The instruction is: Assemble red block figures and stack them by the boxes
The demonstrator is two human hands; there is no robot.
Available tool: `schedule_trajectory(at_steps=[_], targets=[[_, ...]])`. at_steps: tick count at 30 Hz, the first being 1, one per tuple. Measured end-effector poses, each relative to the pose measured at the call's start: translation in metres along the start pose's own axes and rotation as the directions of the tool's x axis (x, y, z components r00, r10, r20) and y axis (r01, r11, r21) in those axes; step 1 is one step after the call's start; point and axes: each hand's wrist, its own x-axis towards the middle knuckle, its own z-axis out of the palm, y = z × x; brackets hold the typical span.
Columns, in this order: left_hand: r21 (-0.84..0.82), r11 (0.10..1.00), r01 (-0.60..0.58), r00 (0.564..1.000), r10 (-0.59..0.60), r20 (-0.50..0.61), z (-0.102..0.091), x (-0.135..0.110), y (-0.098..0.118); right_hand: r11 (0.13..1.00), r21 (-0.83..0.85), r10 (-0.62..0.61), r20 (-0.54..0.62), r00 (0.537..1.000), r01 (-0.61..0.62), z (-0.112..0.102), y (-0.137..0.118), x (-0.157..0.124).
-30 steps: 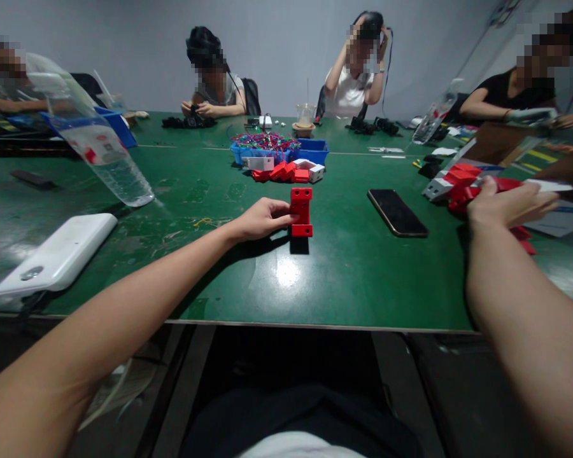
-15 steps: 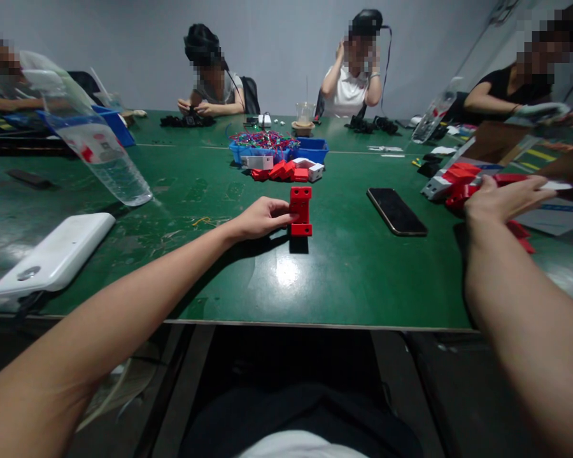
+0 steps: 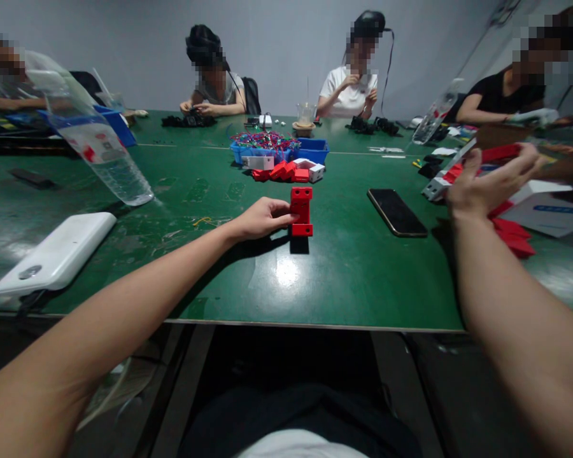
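Note:
My left hand (image 3: 266, 216) is closed on the side of a red U-shaped bracket (image 3: 302, 212) with holes in its end flanges. The bracket stands upright on the green table (image 3: 344, 280). On the right, my right hand (image 3: 491, 181) is raised over a pile of red brackets (image 3: 513, 236), its thumb and fingers around another red bracket (image 3: 502, 154). Part of that piece is hidden behind the hand. Ahead of my left hand lies a small group of red brackets (image 3: 282, 170) with white ones (image 3: 310, 166) among them.
A phone (image 3: 396, 212) lies right of centre. White power bank (image 3: 60, 251) and tilted water bottle (image 3: 102, 149) are at left. Blue bins (image 3: 311, 151), one with coloured wires, stand ahead. A white box (image 3: 549, 207) is at right. Several people sit around the table.
My right hand has risen and moved slightly left from the pile, with a red bracket in its fingers. My left hand stays put. A person opposite has lowered their hands from their head.

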Motion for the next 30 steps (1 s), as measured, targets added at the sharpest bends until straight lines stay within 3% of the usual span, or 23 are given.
schedule_trajectory(at_steps=[3,7,12,15,17,20,22,30], targets=[[-0.002,1.000,0.006,1.000,-0.006,-0.005,0.001,0.000,0.002,0.946,0.157,-0.275,-0.079,0.958,0.285,0.002,-0.028,-0.015],[-0.001,1.000,0.009,1.000,-0.009,-0.011,0.001,0.000,0.004,0.763,0.429,-0.522,-0.034,0.852,0.485,0.003,-0.070,-0.047],[0.060,0.998,-0.023,0.999,0.025,-0.029,-0.001,0.000,0.003,0.469,0.760,-0.764,0.093,0.639,0.450,-0.004,-0.119,-0.102],[0.077,0.996,-0.043,0.998,0.045,-0.033,-0.003,0.000,0.000,0.280,0.823,-0.858,-0.016,0.513,0.494,-0.009,-0.138,-0.128],[0.070,0.997,-0.040,0.999,0.041,-0.017,-0.004,0.001,-0.001,0.177,0.825,-0.882,-0.110,0.459,0.537,-0.011,-0.145,-0.138],[0.057,0.998,-0.029,1.000,0.029,0.000,-0.004,0.001,-0.003,0.080,0.791,-0.874,-0.237,0.425,0.606,-0.012,-0.147,-0.142],[0.067,0.997,-0.032,0.999,0.033,-0.007,-0.005,0.001,-0.003,0.063,0.775,-0.865,-0.272,0.422,0.629,-0.011,-0.145,-0.139],[0.083,0.996,-0.022,0.999,0.026,-0.046,-0.009,0.004,-0.008,0.190,0.735,-0.891,-0.150,0.429,0.651,-0.005,-0.134,-0.131]])
